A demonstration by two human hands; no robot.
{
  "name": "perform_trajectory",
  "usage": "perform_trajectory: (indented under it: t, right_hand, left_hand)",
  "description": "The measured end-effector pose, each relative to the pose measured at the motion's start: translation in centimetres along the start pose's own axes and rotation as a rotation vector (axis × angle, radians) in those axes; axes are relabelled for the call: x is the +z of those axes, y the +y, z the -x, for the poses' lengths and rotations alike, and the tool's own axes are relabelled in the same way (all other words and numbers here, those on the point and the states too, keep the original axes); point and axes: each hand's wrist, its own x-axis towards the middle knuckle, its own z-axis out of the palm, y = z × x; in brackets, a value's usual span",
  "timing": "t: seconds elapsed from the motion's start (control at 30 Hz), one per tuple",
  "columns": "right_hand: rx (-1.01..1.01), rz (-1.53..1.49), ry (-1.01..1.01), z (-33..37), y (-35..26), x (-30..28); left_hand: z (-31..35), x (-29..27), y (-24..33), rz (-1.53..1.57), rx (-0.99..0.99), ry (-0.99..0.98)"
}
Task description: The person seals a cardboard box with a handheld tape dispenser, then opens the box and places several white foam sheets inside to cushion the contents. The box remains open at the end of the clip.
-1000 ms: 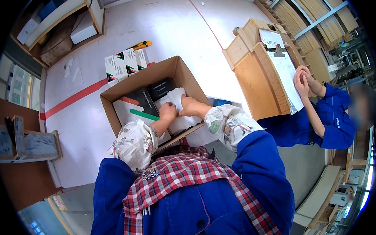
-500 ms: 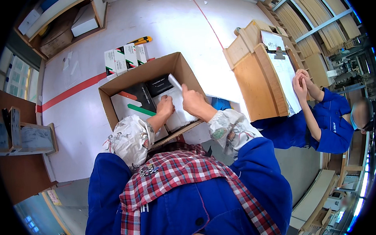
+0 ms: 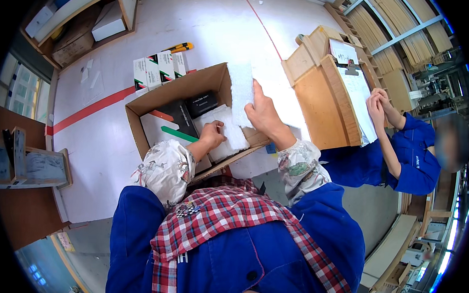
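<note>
An open cardboard box (image 3: 169, 92) stands in front of me on the white table. Inside lie a black, white, red and green printed box (image 3: 176, 118), a small black box (image 3: 202, 103) and white padding. My right hand (image 3: 265, 115) is closed on a white foam sheet (image 3: 241, 92), which it holds upright at the box's right side, its lower end inside the box. Down in the box, my left hand (image 3: 212, 135) has its fingers curled beside the lower part of the foam. Whatever its fingertips pinch is hidden.
Several small white cartons (image 3: 155, 71) and a yellow utility knife (image 3: 180, 48) lie behind the box. To the right, a co-worker (image 3: 402, 148) rests both hands by a clipboard (image 3: 354, 94) on a wooden stand (image 3: 320, 105). A wooden shelf (image 3: 95, 41) occupies the far left.
My right hand has moved slightly right, turning the foam sheet from edge-on to its broad face and raising its top. My left hand has shifted a little right within the box.
</note>
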Motion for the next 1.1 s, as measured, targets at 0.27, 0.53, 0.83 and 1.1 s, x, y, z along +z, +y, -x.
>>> perform_trajectory:
  t: [0.27,0.53,0.83,1.1]
  right_hand:
    - [0.249,-0.198,0.132,-0.9,-0.5,-1.6]
    - [0.178,-0.2,0.155,0.0,0.8,-1.0]
    - [0.216,-0.204,0.195,0.5,1.0,-0.4]
    - [0.156,-0.187,0.229,0.7,0.8,-0.4]
  left_hand:
    - [1.9,0.5,2.1,-0.156,-0.034,0.122]
    - [2.4,1.0,2.0,-0.229,0.003,0.27]
    - [2.0,-0.1,3.1,0.013,-0.152,0.294]
    - [-0.5,0.5,0.5,-0.015,-0.146,0.374]
